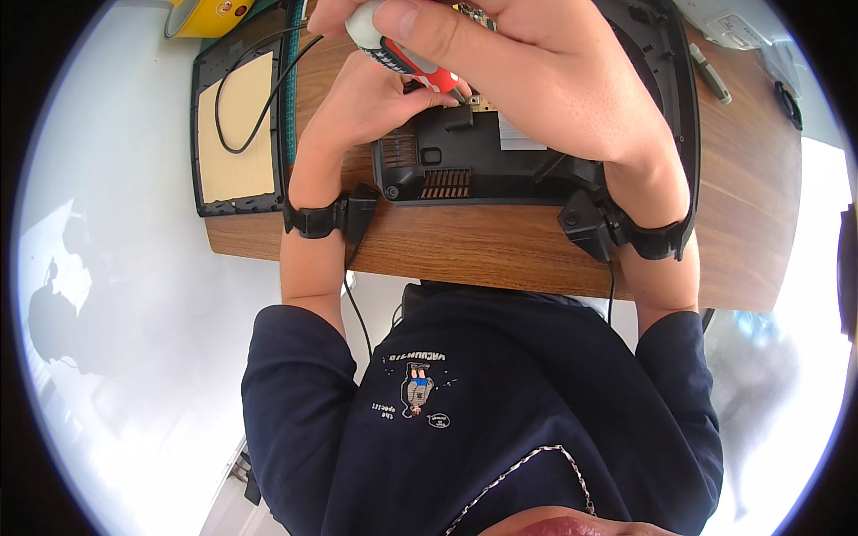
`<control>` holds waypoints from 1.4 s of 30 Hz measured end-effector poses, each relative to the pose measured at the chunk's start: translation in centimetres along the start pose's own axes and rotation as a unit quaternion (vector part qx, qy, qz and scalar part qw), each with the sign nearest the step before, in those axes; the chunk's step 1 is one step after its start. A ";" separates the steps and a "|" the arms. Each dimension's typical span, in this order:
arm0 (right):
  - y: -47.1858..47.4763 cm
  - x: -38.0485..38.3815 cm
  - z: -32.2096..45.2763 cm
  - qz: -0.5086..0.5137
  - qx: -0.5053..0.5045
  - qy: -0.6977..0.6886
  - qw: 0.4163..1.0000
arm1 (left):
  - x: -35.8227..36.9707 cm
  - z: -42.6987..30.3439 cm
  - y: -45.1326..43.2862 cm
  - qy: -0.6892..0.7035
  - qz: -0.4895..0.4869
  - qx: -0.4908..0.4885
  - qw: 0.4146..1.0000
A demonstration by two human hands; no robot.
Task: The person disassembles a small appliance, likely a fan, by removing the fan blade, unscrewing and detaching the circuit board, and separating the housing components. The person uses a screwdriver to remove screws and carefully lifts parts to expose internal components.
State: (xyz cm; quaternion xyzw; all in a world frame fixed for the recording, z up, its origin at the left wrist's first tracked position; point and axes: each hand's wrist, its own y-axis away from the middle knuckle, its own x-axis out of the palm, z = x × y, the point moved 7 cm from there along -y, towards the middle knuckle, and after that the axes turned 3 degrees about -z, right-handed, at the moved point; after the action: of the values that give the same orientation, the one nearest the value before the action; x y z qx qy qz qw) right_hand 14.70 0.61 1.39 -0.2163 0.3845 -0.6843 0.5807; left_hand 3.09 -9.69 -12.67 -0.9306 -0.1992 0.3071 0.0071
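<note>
A screwdriver with a red, black and white handle (419,63) slants downward, gripped in my right hand (496,60) near the top of the view. Its tip end is close to the edge of a circuit board (484,104), part of which lies behind my hands. My left hand (382,97) reaches in from the left, with thumb and fingertips beside the screwdriver's lower end; whether they pinch anything small is hidden. Under both hands lies a black plastic housing (482,187) with vent slots and a white label.
At the left lies a black frame (201,167) holding a tan sheet (238,134), crossed by a black cable (218,110). A green cutting mat edge (290,100) and yellow container (208,20) are nearby. A grey-and-white pen-like tool (710,74) lies right on the wooden table (469,241).
</note>
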 end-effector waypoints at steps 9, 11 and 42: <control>0.0 -0.2 2.4 0.028 0.094 0.048 0.994 | 0.0 -2.1 -0.3 -0.001 0.006 0.039 0.999; -0.2 -0.1 2.7 0.046 0.115 0.063 0.990 | -0.4 -2.1 -0.1 -0.023 -0.014 0.055 0.998; 0.4 0.9 -0.6 -0.018 -0.013 -0.122 0.992 | 0.1 -1.0 0.1 -0.080 0.017 0.074 0.994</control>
State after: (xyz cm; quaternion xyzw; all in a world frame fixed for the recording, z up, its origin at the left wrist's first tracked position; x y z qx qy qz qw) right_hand 14.27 -0.11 0.56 -0.3124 0.3152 -0.6581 0.6083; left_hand 3.71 -9.64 -11.93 -0.9030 -0.1599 0.3949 0.0548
